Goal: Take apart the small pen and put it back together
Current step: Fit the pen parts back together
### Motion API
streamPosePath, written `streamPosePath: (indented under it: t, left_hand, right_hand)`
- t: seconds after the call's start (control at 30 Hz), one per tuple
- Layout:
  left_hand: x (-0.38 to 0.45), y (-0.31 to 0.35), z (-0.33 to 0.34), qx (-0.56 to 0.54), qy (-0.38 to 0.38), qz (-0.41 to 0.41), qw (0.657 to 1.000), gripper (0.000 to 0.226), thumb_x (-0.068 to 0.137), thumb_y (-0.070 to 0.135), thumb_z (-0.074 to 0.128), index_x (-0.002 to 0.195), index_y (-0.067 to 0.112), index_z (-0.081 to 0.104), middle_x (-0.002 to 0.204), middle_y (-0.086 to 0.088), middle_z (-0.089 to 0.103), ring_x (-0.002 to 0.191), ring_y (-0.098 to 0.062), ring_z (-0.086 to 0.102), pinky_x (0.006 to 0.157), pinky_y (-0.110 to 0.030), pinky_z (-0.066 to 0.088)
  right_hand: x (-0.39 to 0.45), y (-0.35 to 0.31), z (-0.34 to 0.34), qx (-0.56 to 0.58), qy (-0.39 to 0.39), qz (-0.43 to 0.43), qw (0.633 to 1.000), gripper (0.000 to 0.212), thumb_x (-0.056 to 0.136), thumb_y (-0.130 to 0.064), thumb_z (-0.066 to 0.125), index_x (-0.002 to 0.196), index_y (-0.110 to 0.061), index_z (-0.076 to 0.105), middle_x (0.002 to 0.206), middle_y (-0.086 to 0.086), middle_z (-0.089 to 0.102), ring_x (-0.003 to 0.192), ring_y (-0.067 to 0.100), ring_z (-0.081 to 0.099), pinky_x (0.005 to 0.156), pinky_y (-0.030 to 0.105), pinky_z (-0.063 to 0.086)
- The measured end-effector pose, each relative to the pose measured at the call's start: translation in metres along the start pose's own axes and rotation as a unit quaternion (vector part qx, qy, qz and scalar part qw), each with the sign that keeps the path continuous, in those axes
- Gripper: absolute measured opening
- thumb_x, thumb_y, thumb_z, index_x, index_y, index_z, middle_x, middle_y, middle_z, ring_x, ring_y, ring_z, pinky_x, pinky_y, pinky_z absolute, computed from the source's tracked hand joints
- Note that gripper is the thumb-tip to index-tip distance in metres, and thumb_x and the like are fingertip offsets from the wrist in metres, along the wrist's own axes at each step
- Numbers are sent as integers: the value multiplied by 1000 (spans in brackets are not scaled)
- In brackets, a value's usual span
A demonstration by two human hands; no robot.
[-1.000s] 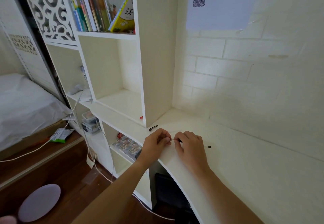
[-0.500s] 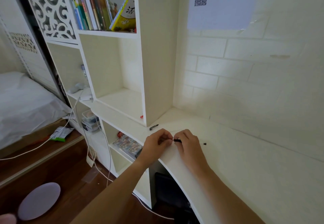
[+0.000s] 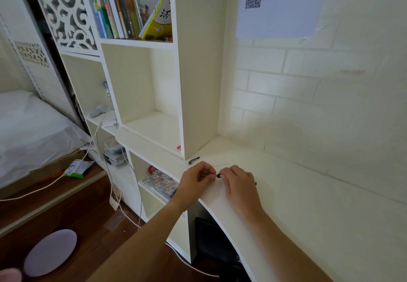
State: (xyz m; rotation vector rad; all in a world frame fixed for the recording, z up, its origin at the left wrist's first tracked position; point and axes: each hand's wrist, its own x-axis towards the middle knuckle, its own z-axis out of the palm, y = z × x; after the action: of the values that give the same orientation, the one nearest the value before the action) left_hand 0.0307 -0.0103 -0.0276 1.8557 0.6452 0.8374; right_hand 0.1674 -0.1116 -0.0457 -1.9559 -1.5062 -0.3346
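At the desk (image 3: pixel 308 204) edge, we see left hand (image 3: pixel 196 181) and right hand (image 3: pixel 239 185) now closer, each pinching pen (image 3: pixel 218 175) parts; cap (image 3: pixel 194 160) lies at 11 o'clock, suggesting rejoining.

Single head-worn wide-angle view, taken from above and behind the hands. Faced forward and down over the desk (image 3: pixel 308 204) toward the bookshelf (image 3: pixel 198 83).

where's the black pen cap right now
In the head view the black pen cap lies loose on the white desk, just left of and beyond the left hand, at the foot of the bookshelf's upright panel.
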Motion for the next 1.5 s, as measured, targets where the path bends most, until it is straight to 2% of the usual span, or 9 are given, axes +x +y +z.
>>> streamPosePath:
  t: [0.13,0.3,0.43,0.63,0.77,0.9,0.97,1.13,1.5]
  left_hand:
    - [1,-1,0,4,2,1,1000,15,89,6,67,87,21,68,88,5,73,86,-12,68,78,-17,53]
    - [0,-1,-1,-1,-4,-7,1000,14,90,7,67,87,21,68,89,4,73,86,-12,68,77,-16,52]
    - [0,0,-1,-4,-5,-4,1000,14,90,7,66,88,20,68,88,3,73,83,-7,67,75,-14,50]
    - [-1,1,-2,-3,-9,-1,1000,15,90,6,65,88,21,67,89,4,73,86,-11,67,77,-15,51]
    - [-1,1,-2,-5,-9,-3,1000,15,91,5,64,89,19,67,88,2,73,86,-14,68,78,-18,53]
    - [-1,0,-2,3,-9,-5,1000,14,91,7,65,89,20,67,88,4,73,84,-9,67,78,-17,52]
    - [-1,0,-2,-2,-7,-11,1000,13,91,7,65,89,20,67,88,4,73,83,-7,67,77,-18,52]
    - [-2,1,-2,-7,-7,-3,1000,13,91,5,65,89,18,68,87,1,73,81,-8,67,76,-17,52]
    - [-1,-2,-6,-17,-13,-7,1000,11,87,6,73,84,16,73,84,-3,76,85,-20,72,82,-32,58]
  right_hand:
    - [-1,-3,-2,14,-17,-3,1000,16,92,-13,62,101,-22,52,93,-7,56,86,17,56,82,37,45]
    - [-1,-1,1,3,-11,8,1000,20,100,-23,41,100,-24,61,92,-7,60,85,16,59,83,36,44]
    - [-1,-3,-1,29,-27,3,999,15,94,-15,62,104,-22,53,95,-7,58,85,16,57,84,36,45]
    - [0,-2,-1,-1,-11,2,1000,25,101,-26,37,103,-25,62,93,-7,62,85,14,60,85,36,45]
    - [-2,-3,-2,10,-13,4,1000,18,93,-19,64,107,-23,54,95,-9,59,86,14,59,86,36,44]
    - [-2,-1,-3,-8,-2,-1,1000,9,99,-20,52,102,-25,59,90,-8,59,80,15,57,84,37,45]
    - [-1,-2,-2,-11,2,-3,1000,22,101,-26,41,103,-26,63,91,-7,62,81,15,59,85,37,44]
    - [-2,-3,-3,-7,5,-5,1000,18,91,-22,69,104,-23,57,92,-8,62,82,15,60,84,37,45]
    - [0,2,1,-7,12,-10,1000,9,94,-22,66,92,-28,60,81,-11,59,79,14,58,86,37,40]
